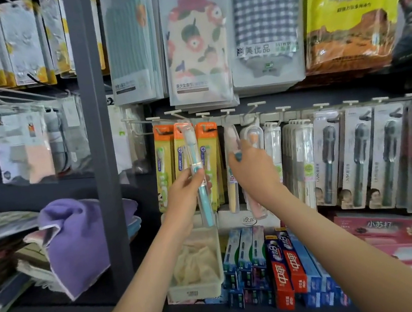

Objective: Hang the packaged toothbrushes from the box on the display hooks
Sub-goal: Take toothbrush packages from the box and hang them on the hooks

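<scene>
Left-hand fingers (199, 175) pinched the teal toothbrush pack (193, 152) around mid-length. The pack was upright, with its top just below a hook (179, 112) and in front of the yellow packs (163, 161) already hanging. The left hand (186, 195) sat low on the pack. The right hand (253, 173) was seen from the back, with thumb and fingers curled round the pink toothbrush pack (231, 136) that hung on the next hook over; the fingertips were hidden. No supply box could be made out. For the step in hand, I'd keep the pink pack steadied aside to clear the hook tip, tilt the teal pack's top back, line its hang hole up with the tip, then push straight along the hook. Holding lower down gives less control of the top, so I'd go slowly. Main risk: the hole misses the tip and knocks the neighbouring packs.
</scene>
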Available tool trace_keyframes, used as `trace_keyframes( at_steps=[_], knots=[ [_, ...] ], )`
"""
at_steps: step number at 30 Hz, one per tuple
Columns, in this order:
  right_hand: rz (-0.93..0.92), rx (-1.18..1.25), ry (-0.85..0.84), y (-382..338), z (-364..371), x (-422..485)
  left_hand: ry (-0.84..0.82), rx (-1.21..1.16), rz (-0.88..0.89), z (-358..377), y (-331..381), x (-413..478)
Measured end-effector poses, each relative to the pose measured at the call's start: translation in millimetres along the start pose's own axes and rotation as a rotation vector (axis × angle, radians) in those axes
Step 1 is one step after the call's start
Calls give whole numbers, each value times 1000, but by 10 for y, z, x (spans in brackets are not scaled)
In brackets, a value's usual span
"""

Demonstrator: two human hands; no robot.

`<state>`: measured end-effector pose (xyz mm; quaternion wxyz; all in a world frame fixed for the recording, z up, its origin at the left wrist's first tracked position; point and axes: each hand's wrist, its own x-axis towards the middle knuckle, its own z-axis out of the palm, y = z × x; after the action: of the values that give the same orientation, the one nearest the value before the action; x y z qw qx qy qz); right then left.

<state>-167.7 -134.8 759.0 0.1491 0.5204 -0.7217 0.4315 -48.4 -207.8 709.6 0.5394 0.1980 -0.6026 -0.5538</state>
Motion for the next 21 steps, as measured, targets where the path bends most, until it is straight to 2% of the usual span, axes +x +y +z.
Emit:
trace_keyframes(
  at_steps=[5, 21],
  knots=[
    [24, 11, 17, -2, 66, -30, -27, 39, -33, 58, -13, 58],
    [34, 47, 28, -40, 216, 58, -52, -34, -43, 63, -36, 151]
  ],
)
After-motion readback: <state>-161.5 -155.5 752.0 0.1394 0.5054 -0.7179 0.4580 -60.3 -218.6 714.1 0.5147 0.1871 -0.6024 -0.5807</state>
